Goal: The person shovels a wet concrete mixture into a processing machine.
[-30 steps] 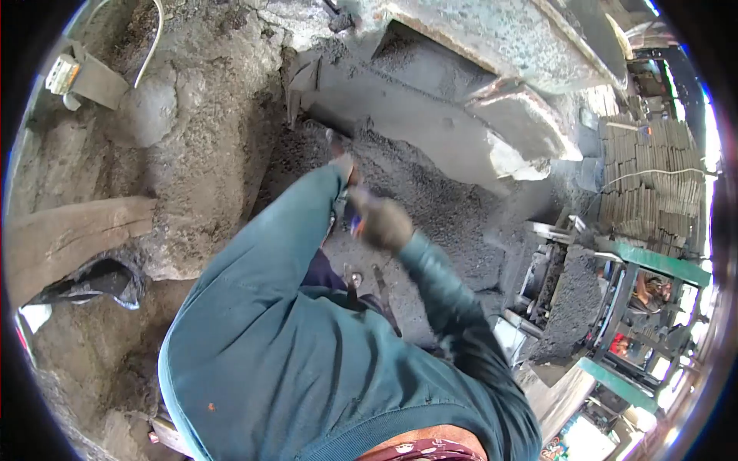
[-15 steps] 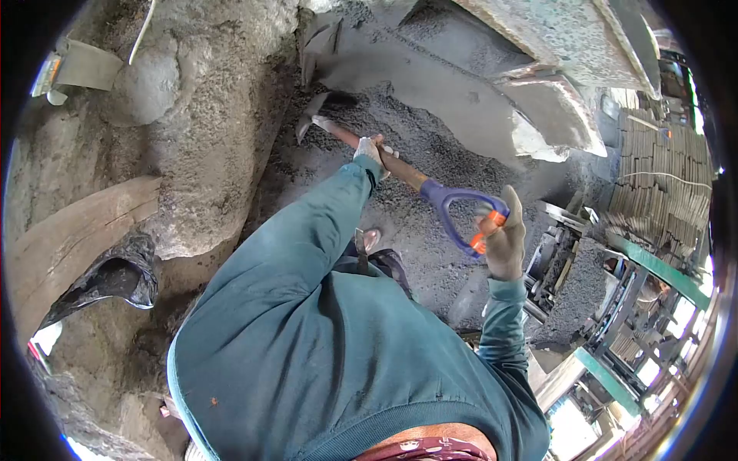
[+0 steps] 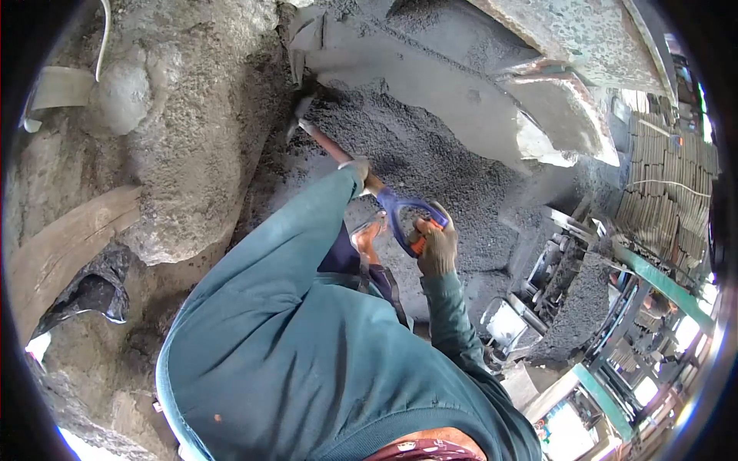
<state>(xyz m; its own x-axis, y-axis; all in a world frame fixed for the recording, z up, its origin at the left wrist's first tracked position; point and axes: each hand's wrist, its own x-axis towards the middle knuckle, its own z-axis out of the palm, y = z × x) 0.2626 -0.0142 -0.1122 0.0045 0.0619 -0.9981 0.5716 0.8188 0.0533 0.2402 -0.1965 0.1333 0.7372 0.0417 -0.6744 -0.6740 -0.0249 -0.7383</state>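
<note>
Head camera view: a shovel (image 3: 332,147) lies diagonally across the upper middle, its blade (image 3: 301,114) toward the upper left and its blue-purple D-shaped handle (image 3: 395,223) nearer the body. The left hand (image 3: 358,174) is closed around the shaft, though the sleeve hides part of it. The right hand (image 3: 437,247) is closed around the orange grip (image 3: 429,234) of the handle.

The blade is at the upper-left edge of a grey, grainy heap (image 3: 430,150); how much of it is buried or loaded cannot be told. A rough, rock-like mass (image 3: 192,146) stands close on the left side of the blade, and a smooth grey sloping surface (image 3: 415,81) bounds the heap above, so both limit the room around the blade. Farther right along that slope is a broken, pale-edged piece (image 3: 565,115), with a large mottled panel (image 3: 592,38) above it. A foot (image 3: 367,240) is on the ground just below the shaft, near the handle.

At the far left, a curved wooden beam (image 3: 73,230) runs beside the rock-like mass, with crumpled black plastic (image 3: 96,284) below it. On the right are a stack of thin slabs (image 3: 657,200) and, below it, a machine with a green bar (image 3: 663,284); its smaller parts are too cluttered to tell apart
</note>
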